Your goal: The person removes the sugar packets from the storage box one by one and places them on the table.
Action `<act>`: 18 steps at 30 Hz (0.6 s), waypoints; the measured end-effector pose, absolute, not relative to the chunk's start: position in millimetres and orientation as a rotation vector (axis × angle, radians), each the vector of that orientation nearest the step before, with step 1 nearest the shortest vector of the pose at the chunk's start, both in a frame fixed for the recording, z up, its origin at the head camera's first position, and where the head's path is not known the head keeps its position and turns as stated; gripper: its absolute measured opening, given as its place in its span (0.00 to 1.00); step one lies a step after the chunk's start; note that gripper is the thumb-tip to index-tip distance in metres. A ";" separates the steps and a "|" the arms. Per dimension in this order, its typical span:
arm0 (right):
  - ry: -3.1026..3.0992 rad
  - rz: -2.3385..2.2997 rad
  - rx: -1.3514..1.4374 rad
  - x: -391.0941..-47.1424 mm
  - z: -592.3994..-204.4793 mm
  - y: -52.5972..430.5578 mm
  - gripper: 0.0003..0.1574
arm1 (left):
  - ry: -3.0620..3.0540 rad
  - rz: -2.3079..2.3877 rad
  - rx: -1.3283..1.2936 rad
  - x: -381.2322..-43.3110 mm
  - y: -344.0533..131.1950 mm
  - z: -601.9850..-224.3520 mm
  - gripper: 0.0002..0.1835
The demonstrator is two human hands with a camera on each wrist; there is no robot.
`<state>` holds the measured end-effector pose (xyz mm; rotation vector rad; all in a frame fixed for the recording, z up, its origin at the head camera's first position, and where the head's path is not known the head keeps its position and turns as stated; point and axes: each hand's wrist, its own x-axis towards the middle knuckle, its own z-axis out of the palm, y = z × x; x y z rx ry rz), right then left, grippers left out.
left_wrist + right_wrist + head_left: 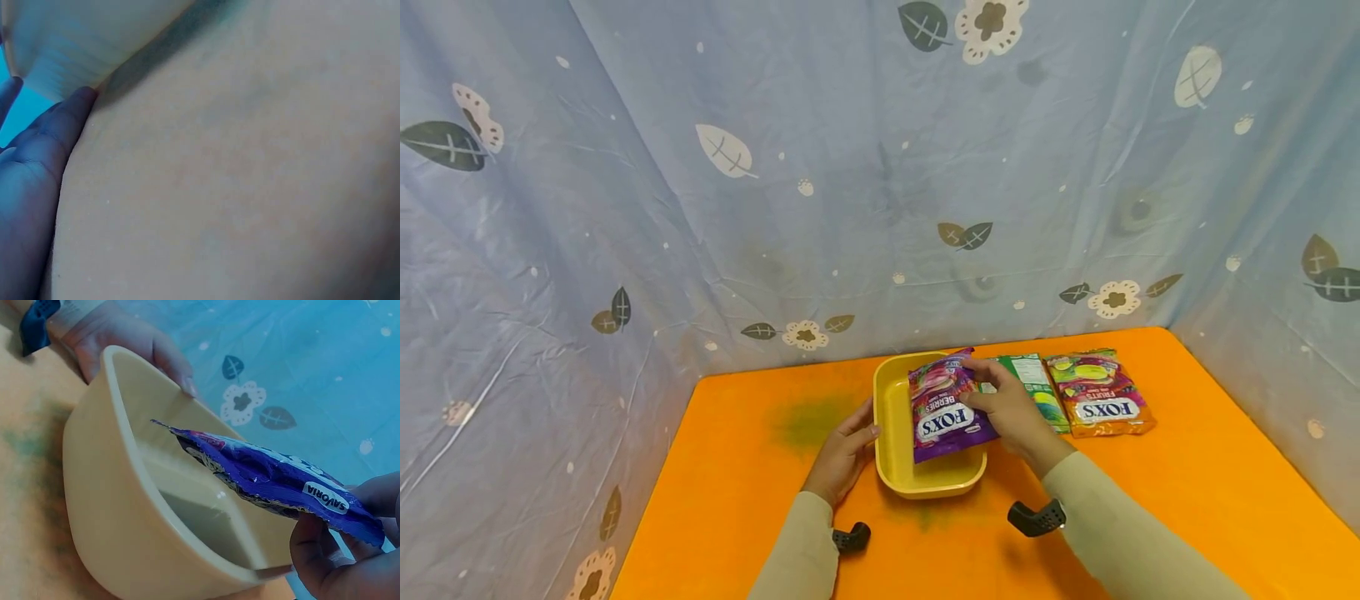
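My right hand (1006, 408) pinches a purple bag of Fox's Berries candy (942, 412) by its right edge. The bag hangs tilted over the yellow plastic tub (897, 479), and in the right wrist view the bag (269, 478) appears nearly edge-on above the tub's mouth. At the tub's left side, my left hand (842, 454) touches the outer wall with fairly straight fingers, the thumb tip right at the rim. Fingertips (84, 97) meet the lower part of the wall in the left wrist view. The bag hides part of the tub's inside.
Right of the tub, a green candy bag (1033, 375) lies partly behind my right hand. Beside it is an orange Fox's Fruits bag (1101, 396). The orange tabletop (737, 500) meets a patterned blue curtain (820, 208) at the back and sides.
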<state>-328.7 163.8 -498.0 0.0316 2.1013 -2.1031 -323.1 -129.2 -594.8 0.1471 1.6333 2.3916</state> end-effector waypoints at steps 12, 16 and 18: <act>2.103 -2.125 0.017 -321.6 -497.7 180.7 0.38 | 1.638 2.384 0.123 -320.1 -130.2 -592.3 0.36; 2.119 -2.129 0.018 -319.9 -495.3 191.1 0.38 | 1.638 2.384 0.124 -320.3 -129.8 -592.3 0.35; 2.130 -2.125 0.023 -318.8 -493.5 197.0 0.39 | 1.640 2.382 0.130 -320.5 -129.5 -592.0 0.35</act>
